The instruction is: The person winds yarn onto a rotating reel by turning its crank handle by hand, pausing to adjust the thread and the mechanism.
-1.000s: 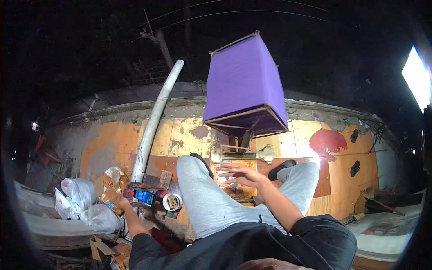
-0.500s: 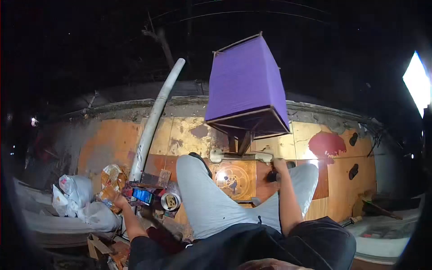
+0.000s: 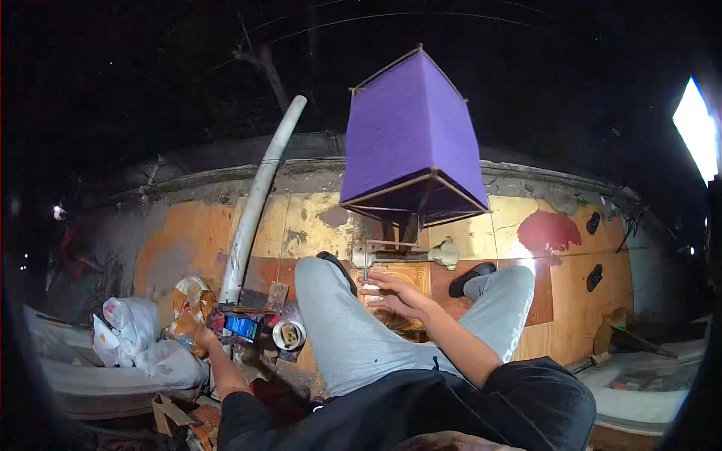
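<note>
My right hand (image 3: 400, 295) is spread open between my knees, beside the metal base (image 3: 444, 254) of a stand. A purple cloth box on a stick frame (image 3: 410, 135) rises above this base, tilted, with one corner toward me. My left hand (image 3: 201, 340) is out at the left, at a yellow and brown plastic bag (image 3: 192, 301). Its fingers are too small and dark to make out. Close by lie a lit phone (image 3: 241, 327) and a round white container (image 3: 287, 335) with something pale inside.
A long pale pole (image 3: 259, 192) slants up from the phone. White plastic bags (image 3: 129, 327) sit at the far left. Dark slippers (image 3: 595, 278) lie on the patchy board floor (image 3: 568, 301) at the right. A bright light (image 3: 696, 128) shines at the right edge.
My right hand has moved left from beside my right knee to the front of the base, its fingers now spread. The purple box has turned, its front corner shifting left. My left hand is nearly unmoved.
</note>
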{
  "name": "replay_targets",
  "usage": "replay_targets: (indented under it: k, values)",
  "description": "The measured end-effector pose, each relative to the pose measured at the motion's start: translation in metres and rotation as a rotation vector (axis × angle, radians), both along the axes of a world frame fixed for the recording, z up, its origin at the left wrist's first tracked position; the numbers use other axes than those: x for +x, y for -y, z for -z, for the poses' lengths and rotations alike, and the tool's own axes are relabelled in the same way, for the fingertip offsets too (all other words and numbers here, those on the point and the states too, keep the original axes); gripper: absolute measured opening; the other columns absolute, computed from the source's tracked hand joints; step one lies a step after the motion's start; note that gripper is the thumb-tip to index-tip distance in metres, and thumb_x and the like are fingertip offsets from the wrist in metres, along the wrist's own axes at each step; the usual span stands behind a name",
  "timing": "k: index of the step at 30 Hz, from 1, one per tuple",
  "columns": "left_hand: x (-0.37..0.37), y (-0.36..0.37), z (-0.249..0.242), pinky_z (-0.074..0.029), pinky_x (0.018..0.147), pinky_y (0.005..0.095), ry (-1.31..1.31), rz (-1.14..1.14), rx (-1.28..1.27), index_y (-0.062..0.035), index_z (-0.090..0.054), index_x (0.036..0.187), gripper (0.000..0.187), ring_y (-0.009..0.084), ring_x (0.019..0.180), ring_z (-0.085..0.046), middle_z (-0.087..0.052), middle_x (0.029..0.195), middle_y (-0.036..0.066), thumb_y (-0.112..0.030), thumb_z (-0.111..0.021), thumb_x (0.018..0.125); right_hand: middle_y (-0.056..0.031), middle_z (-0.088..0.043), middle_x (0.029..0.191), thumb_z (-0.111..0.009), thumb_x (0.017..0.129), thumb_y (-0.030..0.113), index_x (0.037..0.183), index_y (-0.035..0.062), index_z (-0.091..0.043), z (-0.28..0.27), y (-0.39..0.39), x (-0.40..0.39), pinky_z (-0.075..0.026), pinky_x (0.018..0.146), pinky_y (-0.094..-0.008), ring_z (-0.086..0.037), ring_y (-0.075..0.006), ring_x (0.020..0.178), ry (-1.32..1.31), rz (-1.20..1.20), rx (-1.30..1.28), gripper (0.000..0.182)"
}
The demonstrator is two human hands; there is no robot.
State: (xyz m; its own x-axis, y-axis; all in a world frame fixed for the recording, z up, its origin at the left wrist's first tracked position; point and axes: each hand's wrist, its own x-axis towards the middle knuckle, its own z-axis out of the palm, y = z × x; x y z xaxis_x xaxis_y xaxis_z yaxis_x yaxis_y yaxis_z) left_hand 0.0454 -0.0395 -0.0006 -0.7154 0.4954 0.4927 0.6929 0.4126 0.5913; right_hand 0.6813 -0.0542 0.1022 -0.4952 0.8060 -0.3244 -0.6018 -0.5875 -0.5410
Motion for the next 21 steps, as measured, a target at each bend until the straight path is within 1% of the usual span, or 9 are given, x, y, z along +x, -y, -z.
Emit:
replay_targets:
  k: [3, 5, 11, 12, 13, 15, 17, 19, 21]
  values:
    - [-0.05, -0.008, 0.056, -0.049, 0.075, 0.0352, 0.342, -0.086, -0.017, -0.0018, -0.072, 0.098, 0.025, 0.0239, 0.078, -0.066, -0.072, 0.089, 0.014, -0.006, -0.055, 0.081, -0.0119, -0.059, 0.119, -0.051, 0.094, 0.017, 0.12, 0.0017, -0.052, -0.02, 0.003, 0.032, -0.047, 0.092, -0.0403, -0.059, -0.0247, 0.109, -0.033, 0.069, 0.0, 0.03]
    - [-0.045, -0.004, 0.051, -0.049, 0.072, 0.0357, 0.272, -0.027, -0.048, -0.002, -0.073, 0.097, 0.023, 0.0242, 0.076, -0.066, -0.071, 0.087, 0.015, -0.008, -0.057, 0.081, -0.0106, -0.063, 0.102, -0.055, 0.092, 0.017, 0.108, 0.0006, -0.058, -0.015, 0.005, 0.07, -0.05, 0.087, -0.0352, -0.063, -0.0226, 0.099, 0.138, 0.16, 0.108, 0.023]
    - [0.004, -0.001, -0.008, -0.047, 0.064, 0.0389, 0.085, -0.12, -0.116, -0.0024, -0.074, 0.09, 0.019, 0.0262, 0.069, -0.064, -0.07, 0.078, 0.018, -0.015, -0.064, 0.08, -0.0044, -0.061, 0.079, -0.056, 0.089, 0.017, 0.098, -0.0021, -0.062, -0.023, 0.002, 0.161, -0.047, 0.062, -0.0281, -0.055, -0.0126, 0.065, 1.071, 0.307, 0.157, 0.022]
    - [0.0, -0.001, -0.007, -0.047, 0.062, 0.0398, -0.009, -0.089, -0.19, -0.0015, -0.074, 0.089, 0.02, 0.0278, 0.068, -0.064, -0.069, 0.077, 0.019, -0.017, -0.065, 0.079, -0.0129, -0.067, 0.084, -0.057, 0.087, 0.023, 0.099, -0.0047, -0.061, 0.0, 0.0, 0.177, -0.05, 0.069, -0.0346, -0.063, -0.0244, 0.072, 1.271, 0.313, 0.189, 0.031]
    - [0.0, -0.002, -0.006, -0.047, 0.062, 0.0398, -0.007, -0.087, -0.187, -0.0015, -0.074, 0.089, 0.02, 0.0278, 0.068, -0.064, -0.069, 0.077, 0.019, -0.017, -0.065, 0.079, -0.0129, -0.067, 0.084, -0.057, 0.087, 0.023, 0.099, -0.0047, -0.061, 0.015, -0.001, 0.177, -0.05, 0.069, -0.0346, -0.063, -0.0244, 0.072, 1.273, 0.316, 0.19, 0.031]
    - [0.0, -0.002, -0.002, -0.047, 0.064, 0.0426, 0.136, -0.145, -0.13, -0.0011, -0.073, 0.088, 0.022, 0.0329, 0.068, -0.064, -0.069, 0.078, 0.02, -0.019, -0.063, 0.079, -0.0232, -0.067, 0.098, -0.067, 0.081, 0.036, 0.107, -0.0082, -0.06, 0.043, -0.001, 0.173, -0.05, 0.082, -0.0398, -0.064, -0.0345, 0.093, 1.831, 0.285, 0.156, 0.052]
    - [-0.027, -0.002, 0.031, -0.047, 0.065, 0.0426, 0.088, -0.127, -0.171, -0.0008, -0.073, 0.088, 0.022, 0.0337, 0.068, -0.064, -0.069, 0.078, 0.02, -0.018, -0.062, 0.078, -0.0314, -0.059, 0.114, -0.071, 0.075, 0.044, 0.119, -0.0095, -0.053, 0.083, -0.008, 0.157, -0.045, 0.094, -0.0439, -0.056, -0.0424, 0.111, 1.756, 0.234, 0.204, 0.071]
    - [-0.053, -0.009, 0.05, -0.048, 0.066, 0.0425, -0.016, -0.092, -0.248, -0.0004, -0.073, 0.088, 0.023, 0.0353, 0.069, -0.064, -0.069, 0.078, 0.02, -0.015, -0.059, 0.076, -0.0314, -0.056, 0.12, -0.07, 0.075, 0.046, 0.125, -0.0081, -0.049, 0.129, -0.017, 0.135, -0.046, 0.093, -0.0425, -0.054, -0.0407, 0.115, 1.677, -0.024, -0.001, 0.076]
    - [-0.066, -0.008, 0.059, -0.049, 0.068, 0.0424, -0.122, -0.055, -0.322, 0.0001, -0.072, 0.088, 0.024, 0.037, 0.07, -0.063, -0.069, 0.078, 0.02, -0.013, -0.057, 0.075, -0.0285, -0.053, 0.128, -0.069, 0.076, 0.046, 0.134, -0.0069, -0.04, 0.073, -0.018, 0.084, -0.045, 0.094, -0.0414, -0.051, -0.0384, 0.119, 1.641, -0.28, 0.109, 0.084]
